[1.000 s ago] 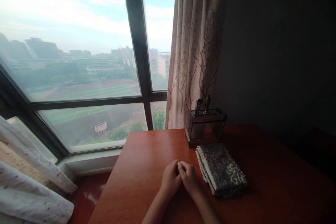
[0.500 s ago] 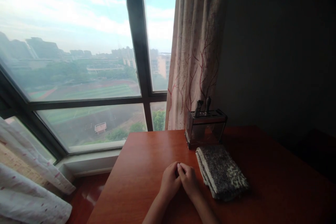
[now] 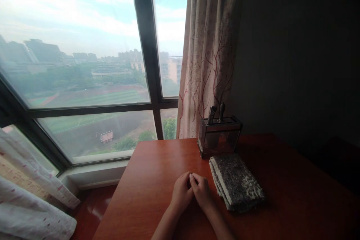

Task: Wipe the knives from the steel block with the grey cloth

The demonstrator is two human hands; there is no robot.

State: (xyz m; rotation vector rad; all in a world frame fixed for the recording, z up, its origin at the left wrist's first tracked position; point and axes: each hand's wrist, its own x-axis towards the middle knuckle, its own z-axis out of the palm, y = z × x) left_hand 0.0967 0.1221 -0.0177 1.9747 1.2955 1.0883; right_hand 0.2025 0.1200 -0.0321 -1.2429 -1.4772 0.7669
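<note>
My left hand (image 3: 182,190) and my right hand (image 3: 201,191) rest together on the wooden table (image 3: 152,168), their fingertips meeting. The fingers of both are curled in and closed, and no object shows in either hand. Just right of my right hand lies a folded dark grey and whitish towel (image 3: 236,182), apart from it. Behind the towel stands a knife block (image 3: 221,138) with clear sides and a dark frame. Two dark handles (image 3: 212,114) stick up from its top.
A large window (image 3: 92,109) with dark frames fills the left and looks out on a sports field. A patterned curtain (image 3: 208,45) hangs behind the knife block. Another, pale curtain (image 3: 33,206) hangs at lower left, beside the table's left edge. The right side is dark.
The whole view has shifted very slightly. My hands stay together in the same pose, and the towel and knife block have not moved on the table.
</note>
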